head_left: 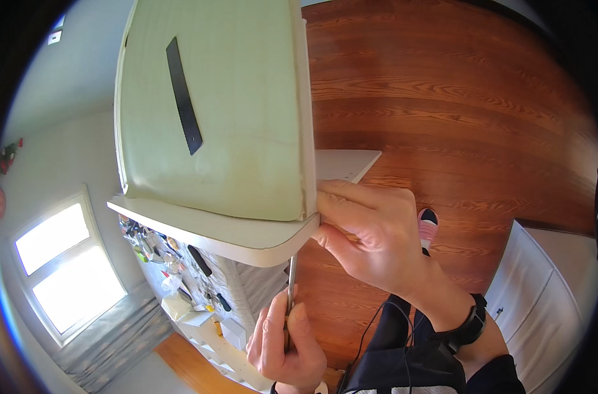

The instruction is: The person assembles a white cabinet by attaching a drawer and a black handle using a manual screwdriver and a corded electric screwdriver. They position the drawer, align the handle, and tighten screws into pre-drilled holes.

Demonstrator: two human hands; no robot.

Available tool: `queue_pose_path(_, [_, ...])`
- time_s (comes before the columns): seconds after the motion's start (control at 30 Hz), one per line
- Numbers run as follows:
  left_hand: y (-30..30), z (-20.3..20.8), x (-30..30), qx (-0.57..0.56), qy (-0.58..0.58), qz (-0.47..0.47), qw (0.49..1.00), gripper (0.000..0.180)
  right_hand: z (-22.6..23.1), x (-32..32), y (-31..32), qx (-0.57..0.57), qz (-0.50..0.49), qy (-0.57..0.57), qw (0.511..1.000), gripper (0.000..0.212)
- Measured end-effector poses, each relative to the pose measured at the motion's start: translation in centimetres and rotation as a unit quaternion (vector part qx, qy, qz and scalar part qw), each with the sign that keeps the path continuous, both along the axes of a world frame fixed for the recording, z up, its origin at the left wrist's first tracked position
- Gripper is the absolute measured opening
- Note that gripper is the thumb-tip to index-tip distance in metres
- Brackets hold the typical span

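A piece of furniture with a pale green top panel (226, 118) stands in front of me, edged by a white board (246, 238) with a rounded corner. My right hand (374, 236) is closed at that corner, thumb and fingers pressed against the board's right edge. Below the board, my left hand (287, 345) is wrapped round a tool with a thin metal shaft (292, 272), perhaps a screwdriver. The shaft points up to the board's underside, where its tip is hidden; most of the handle is inside my fingers. A flat black strip (184, 98) with a toothed edge lies on the green panel.
A surface at the left holds several small tools and parts (174, 259). A white panel (348, 163) juts out behind my right hand. Wooden floor (443, 98) spreads to the right, with a white cabinet (542, 295) at the lower right. A window (69, 266) is at far left.
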State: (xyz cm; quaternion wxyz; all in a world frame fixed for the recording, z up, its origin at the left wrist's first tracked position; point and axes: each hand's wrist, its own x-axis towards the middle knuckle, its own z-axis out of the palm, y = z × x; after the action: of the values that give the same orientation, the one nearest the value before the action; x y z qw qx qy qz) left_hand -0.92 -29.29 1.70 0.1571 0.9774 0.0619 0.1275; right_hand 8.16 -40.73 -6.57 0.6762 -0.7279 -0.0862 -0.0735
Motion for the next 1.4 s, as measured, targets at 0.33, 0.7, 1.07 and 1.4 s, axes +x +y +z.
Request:
queue_pose_path(0.33, [3.3, 2.3, 1.9, -0.608, 0.230, 0.136, 0.748, 0.033, -0.1, -0.2, 0.4, 0.034, -0.045, -0.026, 0.998, 0.021])
queue_pose_path(0.7, [1.5, 0.6, 0.1, -0.586, 0.117, 0.140, 0.790, 0.033, -1.7, -0.4, 0.6, 0.069, -0.034, -0.088, 0.993, 0.028])
queue_pose_path(1.07, [-1.0, -2.0, -1.0, -0.151, -0.042, 0.089, 0.984, 0.026, -2.4, -0.2, 0.8, 0.078, -0.036, -0.115, 0.990, 0.023])
queue_pose_path(1.4, [-0.9, -2.5, -1.3, -0.171, -0.058, 0.097, 0.979, 0.026, -2.6, -0.1, 1.2, 0.089, -0.054, -0.133, 0.986, 0.018])
